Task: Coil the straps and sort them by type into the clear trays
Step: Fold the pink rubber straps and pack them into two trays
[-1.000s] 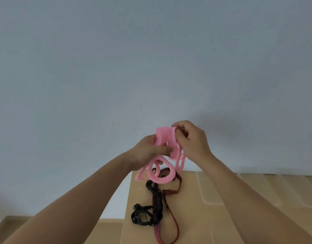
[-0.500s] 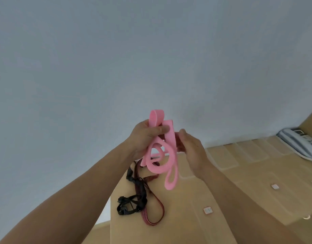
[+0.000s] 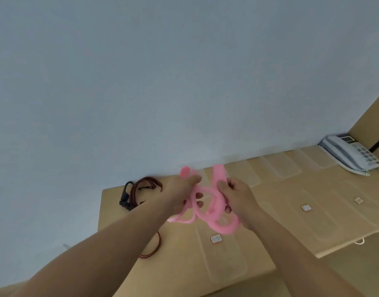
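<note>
Both my forearms stretch over the wooden table. My left hand and right hand are held side by side, fingers curled, each gripping the pink strap, whose loops dangle between them above a clear tray.

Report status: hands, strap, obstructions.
Left grip and right grip hold pink strap above table. Strap in loose loops, not coiled. Dark straps lie by left forearm; clear trays unobstructed.

The left hand and right hand now sit lower, over the table rather than against the wall. The pink strap spreads into wider loops between them. The phone comes fully into view.
</note>
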The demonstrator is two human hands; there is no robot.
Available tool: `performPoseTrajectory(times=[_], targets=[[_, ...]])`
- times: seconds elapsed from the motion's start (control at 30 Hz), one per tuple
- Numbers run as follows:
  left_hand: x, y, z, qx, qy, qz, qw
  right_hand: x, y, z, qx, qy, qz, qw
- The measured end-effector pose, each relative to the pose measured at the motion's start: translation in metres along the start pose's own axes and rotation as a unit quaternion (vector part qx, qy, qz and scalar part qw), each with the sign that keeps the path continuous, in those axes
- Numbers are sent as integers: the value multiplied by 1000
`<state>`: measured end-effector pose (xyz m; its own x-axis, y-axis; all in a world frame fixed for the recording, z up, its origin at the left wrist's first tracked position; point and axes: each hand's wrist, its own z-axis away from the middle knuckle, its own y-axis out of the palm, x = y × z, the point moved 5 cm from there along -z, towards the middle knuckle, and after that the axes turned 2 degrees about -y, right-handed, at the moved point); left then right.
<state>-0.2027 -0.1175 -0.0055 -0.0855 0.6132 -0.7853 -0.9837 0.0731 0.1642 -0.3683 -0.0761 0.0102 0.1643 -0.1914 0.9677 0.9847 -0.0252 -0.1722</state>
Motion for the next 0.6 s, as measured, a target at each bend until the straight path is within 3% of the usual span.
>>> performPoseTrajectory(times=[0.1,0.23,0.4,0.6], targets=[[50,23,-15,-21,-87,-37,995,-39,-12,1,73,69,45,994],[99,37,-26,-68,-140,25,988,-81,-24,1,102,120,38,987],[128,48,-35,-135,-124,133,974,-118,-33,-9,106,158,39,981],[139,48,-35,-230,-70,12,971,-149,-30,-16,154,131,124,971]])
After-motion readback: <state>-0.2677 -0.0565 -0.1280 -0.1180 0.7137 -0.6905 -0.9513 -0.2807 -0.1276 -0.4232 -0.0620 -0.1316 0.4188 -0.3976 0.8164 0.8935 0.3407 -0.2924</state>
